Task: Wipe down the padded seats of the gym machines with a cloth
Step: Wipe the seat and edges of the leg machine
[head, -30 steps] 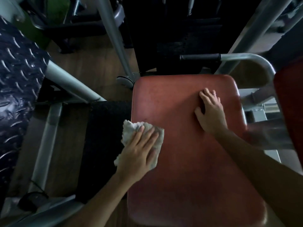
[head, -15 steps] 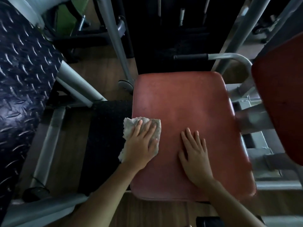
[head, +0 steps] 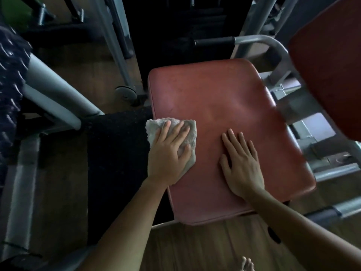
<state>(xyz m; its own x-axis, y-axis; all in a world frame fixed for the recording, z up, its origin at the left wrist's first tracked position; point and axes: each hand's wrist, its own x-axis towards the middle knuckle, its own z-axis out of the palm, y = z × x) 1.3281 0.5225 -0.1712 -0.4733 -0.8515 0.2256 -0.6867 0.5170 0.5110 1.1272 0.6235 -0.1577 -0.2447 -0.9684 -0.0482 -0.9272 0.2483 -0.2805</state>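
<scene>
A red padded seat [head: 220, 98] fills the middle of the view. A crumpled white cloth [head: 192, 132] lies on the seat's left edge, partly hanging over it. My left hand [head: 168, 153] presses flat on the cloth with straight, spread fingers. My right hand [head: 241, 165] rests flat on the bare seat surface just right of the cloth, fingers straight. A second red pad [head: 332, 61] stands at the upper right.
Grey metal frame tubes [head: 58, 94] run at the left and behind the seat. A curved handle bar with a black grip [head: 214, 42] sits behind the seat. A black mat [head: 117, 163] lies left of it on the wooden floor [head: 195, 247]. A bare foot [head: 247, 264] shows at the bottom.
My right hand slid from the seat's far right part back toward me and now lies near the cloth. My left hand has stayed on the cloth at the seat's left edge.
</scene>
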